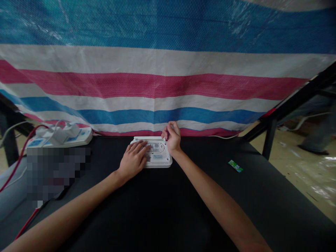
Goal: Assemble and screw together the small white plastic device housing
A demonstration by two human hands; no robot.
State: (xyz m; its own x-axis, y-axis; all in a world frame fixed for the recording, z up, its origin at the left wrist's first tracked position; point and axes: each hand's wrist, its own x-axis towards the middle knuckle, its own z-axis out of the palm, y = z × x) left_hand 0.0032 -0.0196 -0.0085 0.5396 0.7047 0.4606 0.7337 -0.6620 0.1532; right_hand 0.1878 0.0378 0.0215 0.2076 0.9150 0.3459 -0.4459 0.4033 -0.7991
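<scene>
A white device (159,158) with vent holes and a printed label lies flat near the back edge of the black table. My left hand (133,159) rests on its left part, fingers spread across the casing. At the device's upper right corner, my right hand (173,137) is closed round a small red-handled tool (166,135). The tool points down at the casing; its tip is too small to make out clearly.
A white power strip (85,136) with plugs stands at the back left, beside a blurred dark item (55,171) and a red cable (19,159). A small green packet (235,166) lies on the table (210,157) at right. Striped sheeting (157,85) hangs behind.
</scene>
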